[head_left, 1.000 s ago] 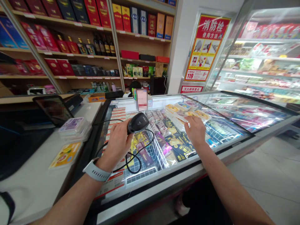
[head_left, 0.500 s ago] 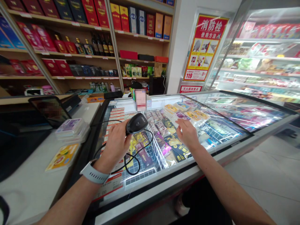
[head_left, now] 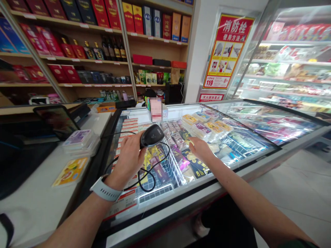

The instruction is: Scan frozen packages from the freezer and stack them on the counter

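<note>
1. Plainly, in the head view, the left hand (head_left: pixel 128 153) is wrapped around a black scanner (head_left: pixel 152 135), whose head sticks out past the thumb side. A watch (head_left: pixel 106 189) sits on that wrist.
2. From the scanner, a black cable (head_left: pixel 147 190) loops down to the right of the left hand, over the freezer (head_left: pixel 165 215).
3. Fingers curled, the right hand (head_left: pixel 200 148) is over the freezer, well apart from the scanner; whether its fingertips pinch or touch anything, I cannot tell.
4. Just beyond the right hand lie clear boxes (head_left: pixel 203 128) with yellow, purple and blue labels. Black packs (head_left: pixel 197 167) show below it, towards the person.
5. Between the two hands, lower down, a white wire basket (head_left: pixel 176 172) holds yellow and purple packs.
6. Left of the left hand, on the counter (head_left: pixel 33 210), are a stack of boxes (head_left: pixel 80 140) and, nearer the person, a yellow box (head_left: pixel 71 171). A screen (head_left: pixel 55 120) leans behind the stack.
</note>
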A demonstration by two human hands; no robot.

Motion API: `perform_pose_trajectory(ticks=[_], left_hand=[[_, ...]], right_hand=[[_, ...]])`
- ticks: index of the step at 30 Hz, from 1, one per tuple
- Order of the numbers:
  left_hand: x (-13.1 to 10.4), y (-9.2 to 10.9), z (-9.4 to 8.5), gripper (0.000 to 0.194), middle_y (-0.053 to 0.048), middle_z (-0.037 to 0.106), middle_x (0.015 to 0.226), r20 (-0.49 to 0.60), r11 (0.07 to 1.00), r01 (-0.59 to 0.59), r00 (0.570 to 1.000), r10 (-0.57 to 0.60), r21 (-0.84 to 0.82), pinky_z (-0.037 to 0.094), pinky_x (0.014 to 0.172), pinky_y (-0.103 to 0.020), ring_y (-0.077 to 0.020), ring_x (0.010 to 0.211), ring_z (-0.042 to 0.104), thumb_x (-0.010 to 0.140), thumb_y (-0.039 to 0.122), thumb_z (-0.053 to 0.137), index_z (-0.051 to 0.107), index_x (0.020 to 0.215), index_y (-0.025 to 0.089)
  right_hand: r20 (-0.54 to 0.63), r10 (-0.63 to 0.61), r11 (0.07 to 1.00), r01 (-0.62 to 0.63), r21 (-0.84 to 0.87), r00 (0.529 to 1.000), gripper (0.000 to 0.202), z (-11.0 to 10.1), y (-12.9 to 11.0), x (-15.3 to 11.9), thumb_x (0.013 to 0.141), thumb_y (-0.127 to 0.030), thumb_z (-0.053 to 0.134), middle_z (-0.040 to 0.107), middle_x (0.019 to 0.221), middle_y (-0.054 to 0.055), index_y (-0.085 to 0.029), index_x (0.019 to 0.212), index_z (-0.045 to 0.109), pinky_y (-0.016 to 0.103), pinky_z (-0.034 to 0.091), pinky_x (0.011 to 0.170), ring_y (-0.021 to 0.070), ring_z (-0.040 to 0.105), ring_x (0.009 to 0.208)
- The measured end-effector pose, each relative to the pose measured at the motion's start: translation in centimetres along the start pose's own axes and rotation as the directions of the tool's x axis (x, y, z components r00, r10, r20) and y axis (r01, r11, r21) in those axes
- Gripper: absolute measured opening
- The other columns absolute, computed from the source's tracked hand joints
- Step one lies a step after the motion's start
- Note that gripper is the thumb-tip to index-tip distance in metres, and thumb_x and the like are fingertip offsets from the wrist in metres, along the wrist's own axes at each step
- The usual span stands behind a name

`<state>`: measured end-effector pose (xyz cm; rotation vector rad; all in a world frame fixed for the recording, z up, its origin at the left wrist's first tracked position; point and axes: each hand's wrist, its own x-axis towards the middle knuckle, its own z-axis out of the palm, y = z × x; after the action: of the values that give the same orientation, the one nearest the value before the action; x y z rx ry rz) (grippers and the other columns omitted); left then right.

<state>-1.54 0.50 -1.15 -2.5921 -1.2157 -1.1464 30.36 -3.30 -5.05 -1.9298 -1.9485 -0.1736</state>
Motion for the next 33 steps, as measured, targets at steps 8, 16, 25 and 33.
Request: perform_pose_trajectory(ticks=[8, 16, 25, 33], left_hand=[[-0.1, 0.2, 0.0, 0.049, -0.02, 0.063, 0.132, 0.007, 1.0, 0.019, 1.0, -0.019, 0.005, 0.036, 0.111, -0.053, -0.0333, 0.125, 0.058, 0.09, 0.02, 0.046, 0.046, 0.139, 0.011], [0.0, 0.4, -0.1, 0.048, -0.019, 0.064, 0.132, 0.005, 1.0, 0.019, 1.0, -0.019, -0.005, 0.037, 0.111, -0.053, -0.0335, 0.125, 0.059, 0.089, 0.018, 0.047, 0.049, 0.136, 0.012], [-0.1, 0.5, -0.1, 0.053, -0.019, 0.054, 0.147, 0.016, 0.999, 0.054, 0.998, -0.054, -0.006, 0.034, 0.116, -0.052, -0.0314, 0.138, 0.049, 0.089, 0.018, 0.049, 0.043, 0.141, 0.013], [-0.1, 0.5, -0.1, 0.053, -0.019, 0.052, 0.149, 0.019, 0.999, 0.044, 0.999, -0.045, 0.009, 0.033, 0.118, -0.053, -0.0305, 0.142, 0.045, 0.09, 0.017, 0.048, 0.043, 0.142, 0.013]], right_hand=[[-0.01, 0.028, 1.0, -0.028, -0.003, 1.0, 0.039, 0.3, 0.4, 0.4, 0.095, -0.018, 0.046, 0.071, 0.125, 0.018, -0.009, 0.128, 0.065, 0.037, 0.052, 0.103, 0.0256, 0.068, 0.116], [-0.084, -0.04, 0.999, 0.042, 0.017, 0.996, 0.039, 0.5, 0.9, -0.1, 0.096, -0.022, 0.045, 0.071, 0.124, 0.017, -0.011, 0.128, 0.064, 0.039, 0.053, 0.102, 0.0255, 0.069, 0.115], [-0.119, -0.078, 0.995, 0.085, 0.052, 0.99, 0.038, 0.6, 1.1, -0.3, 0.096, -0.025, 0.045, 0.072, 0.121, 0.017, -0.011, 0.124, 0.066, 0.042, 0.054, 0.102, 0.0262, 0.069, 0.113], [-0.152, -0.101, 0.992, 0.11, 0.053, 0.983, 0.036, 0.9, 1.3, -0.4, 0.096, -0.026, 0.045, 0.073, 0.119, 0.014, -0.015, 0.122, 0.067, 0.04, 0.055, 0.1, 0.025, 0.07, 0.11]])
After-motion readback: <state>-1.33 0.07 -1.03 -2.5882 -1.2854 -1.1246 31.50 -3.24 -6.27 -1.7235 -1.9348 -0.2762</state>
